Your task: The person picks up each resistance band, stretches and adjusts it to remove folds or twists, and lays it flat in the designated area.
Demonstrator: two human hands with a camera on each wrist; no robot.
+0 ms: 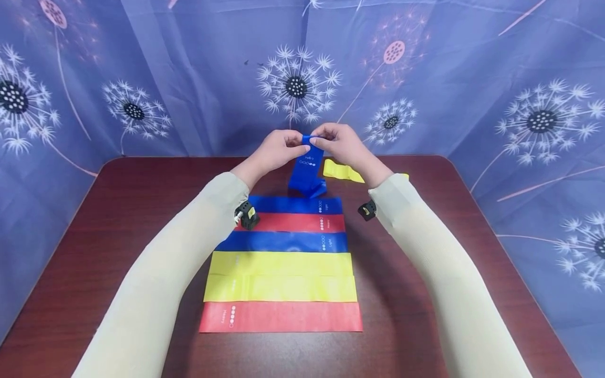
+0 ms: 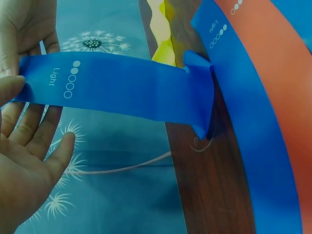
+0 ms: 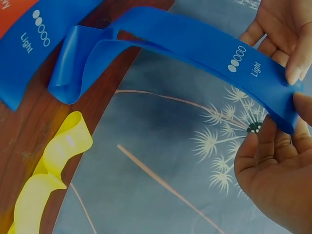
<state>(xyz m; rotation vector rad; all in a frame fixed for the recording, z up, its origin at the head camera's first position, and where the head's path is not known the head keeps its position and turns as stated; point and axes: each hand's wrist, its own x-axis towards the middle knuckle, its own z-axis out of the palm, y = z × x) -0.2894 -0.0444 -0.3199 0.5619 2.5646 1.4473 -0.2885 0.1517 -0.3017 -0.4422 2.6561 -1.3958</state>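
A blue resistance band (image 1: 307, 165) marked "Light" hangs from both hands near the table's back edge, its lower end folded over on the tabletop. The left hand (image 1: 281, 149) pinches one side of its top end between thumb and fingers. On the other side, the right hand (image 1: 342, 144) pinches the same end, thumb on the printed face. In the right wrist view the blue band (image 3: 195, 41) shows as an open loop with its two layers apart. Flat resistance bands lie in a row nearer the person: blue (image 1: 288, 241), red (image 1: 283, 317) and yellow (image 1: 293, 262).
A crumpled yellow band (image 1: 342, 170) lies at the back of the table, partly behind the right hand and forearm. The dark wooden table (image 1: 118, 236) ends at a purple dandelion-print cloth (image 1: 203, 94) behind and at the sides.
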